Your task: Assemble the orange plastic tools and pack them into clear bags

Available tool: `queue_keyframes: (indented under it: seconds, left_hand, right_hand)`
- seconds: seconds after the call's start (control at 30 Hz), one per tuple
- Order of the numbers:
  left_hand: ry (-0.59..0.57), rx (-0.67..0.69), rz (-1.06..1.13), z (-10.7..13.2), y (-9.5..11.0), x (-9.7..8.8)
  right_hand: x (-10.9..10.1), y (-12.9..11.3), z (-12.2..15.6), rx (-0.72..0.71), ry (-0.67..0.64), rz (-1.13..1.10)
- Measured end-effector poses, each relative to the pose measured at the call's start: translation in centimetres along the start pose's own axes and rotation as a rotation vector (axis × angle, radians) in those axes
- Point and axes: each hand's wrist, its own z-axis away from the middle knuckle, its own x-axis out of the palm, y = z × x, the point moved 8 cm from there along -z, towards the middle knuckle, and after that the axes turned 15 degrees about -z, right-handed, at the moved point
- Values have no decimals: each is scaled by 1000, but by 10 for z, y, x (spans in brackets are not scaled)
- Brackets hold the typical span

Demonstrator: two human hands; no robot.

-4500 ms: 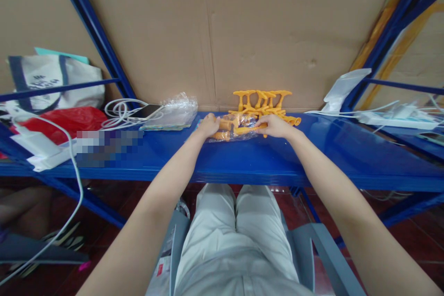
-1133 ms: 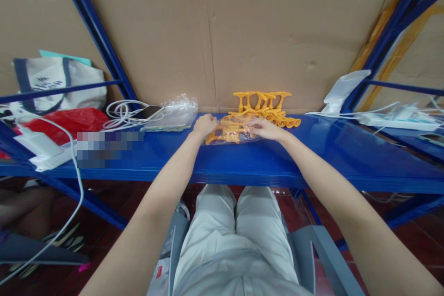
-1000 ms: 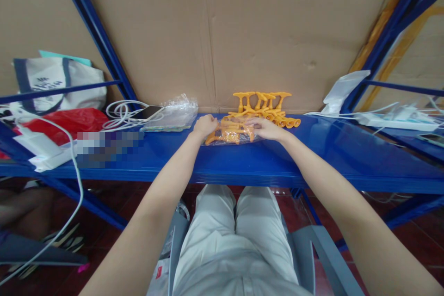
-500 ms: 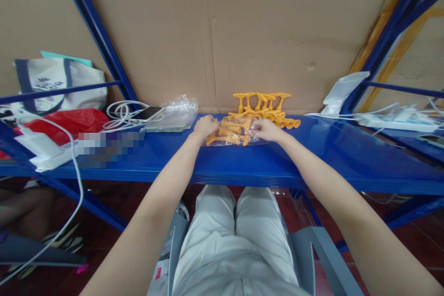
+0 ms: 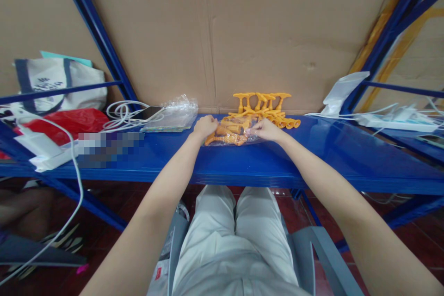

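Note:
A clear plastic bag (image 5: 229,130) with several orange plastic pieces in it lies on the blue shelf top (image 5: 173,155). My left hand (image 5: 205,127) is closed on the bag's left end. At the right end my right hand (image 5: 265,129) pinches the plastic, fingers pressed together. Right behind the bag stands a cluster of more orange plastic pieces (image 5: 262,101), with T-shaped tops and round cup-like ends, leaning on one another. Their exact kind I cannot make out. My fingers hide parts of the bag's two ends.
Left of my hands lie a stack of flat clear plastic bags (image 5: 171,118), a phone (image 5: 151,113) and a coiled white cable (image 5: 121,113). Power strips stand at both sides, the right one (image 5: 398,120) with cords. A cardboard sheet (image 5: 243,32) backs the shelf.
My right hand has shifted slightly left along the bag, drawing in its right end. The orange pieces inside have moved a little. My left hand stays in place.

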Motion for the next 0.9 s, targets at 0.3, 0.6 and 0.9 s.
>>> queue_keyframes:
  seconds: [0.3,0.6,0.9]
  left_hand:
    - [-14,33,-34,3,3,-1]
    - [-29,107,-58,3,5,1]
    - [-17,122,-67,3,7,2]
  right_hand:
    - [8,10,0,-18,-122,72]
    - [14,16,1,-45,-193,-108]
    - [15,11,3,6,-187,-99]
